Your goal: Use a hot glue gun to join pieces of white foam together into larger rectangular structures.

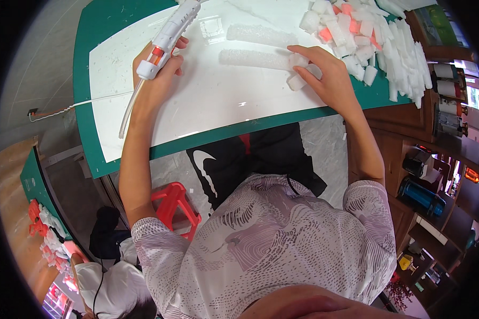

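My left hand (162, 74) is wrapped round a white hot glue gun (171, 33) with an orange part. Its nozzle end points to the far side, and a clear glue stick (130, 109) juts from its rear over my forearm. With my right hand (329, 77) I pinch a small white foam block (297, 82) between thumb and fingers, at the right end of a white foam strip (253, 58). Whether block and strip touch is hard to tell. A second foam strip (261, 35) lies just beyond, roughly parallel.
A glossy white sheet (207, 111) covers much of the green table (84, 127). White and pink foam pieces (351, 29) and long foam strips (407, 61) heap at the far right. A white cord (104, 97) runs off left. A red stool (175, 207) and another person (117, 282) are lower left.
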The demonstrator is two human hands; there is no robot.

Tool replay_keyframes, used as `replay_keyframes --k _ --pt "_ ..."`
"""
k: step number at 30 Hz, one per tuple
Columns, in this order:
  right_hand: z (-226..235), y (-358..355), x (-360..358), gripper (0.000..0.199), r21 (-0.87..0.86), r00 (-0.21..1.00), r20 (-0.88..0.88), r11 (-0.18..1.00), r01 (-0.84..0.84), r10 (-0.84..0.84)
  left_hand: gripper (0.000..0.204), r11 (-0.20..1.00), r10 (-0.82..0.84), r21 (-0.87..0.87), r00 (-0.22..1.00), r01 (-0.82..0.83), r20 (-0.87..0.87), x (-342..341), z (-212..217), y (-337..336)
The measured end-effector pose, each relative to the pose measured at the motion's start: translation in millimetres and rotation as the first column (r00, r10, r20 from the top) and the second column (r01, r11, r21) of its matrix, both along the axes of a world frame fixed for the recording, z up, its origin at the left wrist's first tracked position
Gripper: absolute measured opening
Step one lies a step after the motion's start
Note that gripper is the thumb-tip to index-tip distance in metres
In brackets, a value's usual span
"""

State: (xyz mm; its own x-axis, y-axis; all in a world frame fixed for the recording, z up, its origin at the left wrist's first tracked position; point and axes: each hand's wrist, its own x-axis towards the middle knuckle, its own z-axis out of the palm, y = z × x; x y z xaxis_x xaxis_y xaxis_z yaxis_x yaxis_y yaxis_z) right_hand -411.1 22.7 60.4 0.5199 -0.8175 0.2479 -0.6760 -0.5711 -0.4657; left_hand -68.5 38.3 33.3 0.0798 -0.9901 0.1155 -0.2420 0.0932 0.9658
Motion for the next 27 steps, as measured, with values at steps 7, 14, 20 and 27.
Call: replay_keyframes --k 7,14,20,27 --pt "-1.3 0.6 0.1 0.035 -0.012 1.0 0.004 1.0 -0.001 0.001 0.025 1.0 0.015 0.005 1.0 -0.015 0.012 -0.8 0.0 0.4" --pt "-1.1 0.3 0.2 0.035 0.002 1.0 0.017 1.0 0.011 -0.011 0.025 1.0 -0.015 -0.006 1.0 0.015 -0.006 -1.3 1.7 0.8" --pt "-2.9 0.0 -0.4 0.036 -0.01 1.0 0.024 1.0 0.007 -0.007 0.025 1.0 -0.016 -0.003 1.0 0.016 0.006 -0.8 2.2 1.0" --pt "-3.6 -1.1 -0.2 0.035 -0.032 0.999 0.038 0.999 -0.005 0.006 0.025 1.0 0.002 0.0 1.0 -0.002 0.019 0.3 0.5 1.8"
